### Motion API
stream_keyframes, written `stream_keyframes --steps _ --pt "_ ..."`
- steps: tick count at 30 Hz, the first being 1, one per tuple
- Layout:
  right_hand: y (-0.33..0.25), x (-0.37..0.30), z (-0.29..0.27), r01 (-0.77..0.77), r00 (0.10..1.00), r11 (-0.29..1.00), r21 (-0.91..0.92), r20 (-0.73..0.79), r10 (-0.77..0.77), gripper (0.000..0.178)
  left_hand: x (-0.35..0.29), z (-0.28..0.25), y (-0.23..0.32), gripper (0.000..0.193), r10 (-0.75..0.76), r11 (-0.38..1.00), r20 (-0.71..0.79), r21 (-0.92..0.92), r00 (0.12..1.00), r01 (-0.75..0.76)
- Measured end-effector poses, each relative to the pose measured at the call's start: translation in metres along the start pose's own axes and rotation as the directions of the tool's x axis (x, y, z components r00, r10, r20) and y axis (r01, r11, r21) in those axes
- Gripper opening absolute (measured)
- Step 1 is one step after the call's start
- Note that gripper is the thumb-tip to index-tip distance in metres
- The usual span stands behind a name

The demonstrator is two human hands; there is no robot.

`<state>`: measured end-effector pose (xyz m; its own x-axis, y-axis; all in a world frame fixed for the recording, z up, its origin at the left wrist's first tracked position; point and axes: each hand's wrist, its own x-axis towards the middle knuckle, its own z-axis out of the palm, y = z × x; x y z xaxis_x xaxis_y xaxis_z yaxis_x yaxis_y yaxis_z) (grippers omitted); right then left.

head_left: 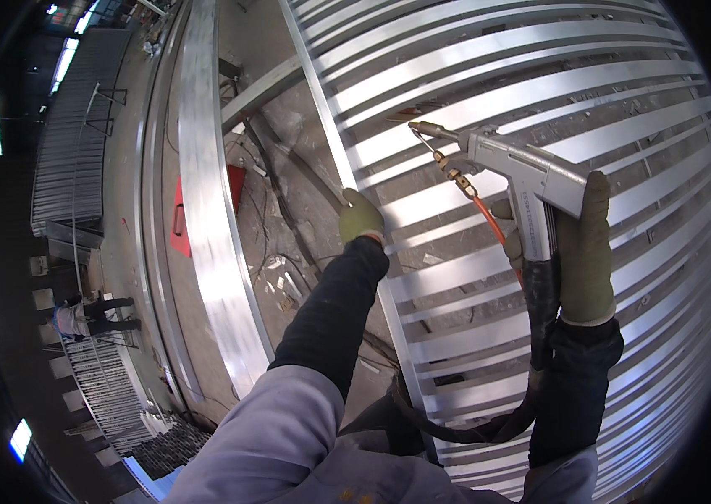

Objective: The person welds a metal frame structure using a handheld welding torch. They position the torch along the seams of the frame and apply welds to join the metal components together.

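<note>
My right hand (586, 252), in an olive glove, is wrapped round the grip of a silver handheld welding gun (516, 168). Its nozzle points to the upper left, over the bright slats of a metal panel (448, 206). A brass fitting and a thin wire feed run beside the nozzle, joined to an orange tube (486, 217). From the grip a thick black cable (490, 430) loops down toward my body. My left hand (361, 217), gloved too, is closed over the side rail (338, 151) of the panel; its fingertips are partly hidden.
Left of the panel lies a long wide metal beam (212, 193), with a red case (181, 223) partly under it. Dark cables (275, 193) and scraps litter the floor between. Another person (91, 319) stands far left, near stacked slatted panels (78, 126).
</note>
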<state>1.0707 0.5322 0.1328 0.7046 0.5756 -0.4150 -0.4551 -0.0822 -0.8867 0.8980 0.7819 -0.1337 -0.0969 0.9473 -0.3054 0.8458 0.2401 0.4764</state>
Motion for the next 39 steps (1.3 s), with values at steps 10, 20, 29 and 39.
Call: stream_keyframes --steps 10,20,29,39 --pt "-0.026 0.062 0.028 0.111 0.990 0.990 0.085 0.079 -0.118 0.106 0.000 -0.003 -0.002 0.094 -0.084 0.996 -0.021 0.016 0.996 0.084" --pt "-0.097 0.097 0.080 0.431 0.901 0.901 0.039 0.042 -0.432 0.099 0.023 0.021 -0.043 0.053 0.192 0.960 0.142 0.180 0.971 -0.216" --pt "-0.184 0.099 0.068 0.329 0.933 0.944 0.010 0.151 -0.326 0.099 0.036 -0.028 -0.135 0.056 0.403 0.908 0.729 -0.245 0.554 -0.340" --pt "-0.242 0.064 0.117 0.630 0.760 0.775 0.042 0.173 -0.627 0.104 0.027 -0.147 -0.109 0.071 0.377 0.778 0.922 -0.261 0.092 -0.572"
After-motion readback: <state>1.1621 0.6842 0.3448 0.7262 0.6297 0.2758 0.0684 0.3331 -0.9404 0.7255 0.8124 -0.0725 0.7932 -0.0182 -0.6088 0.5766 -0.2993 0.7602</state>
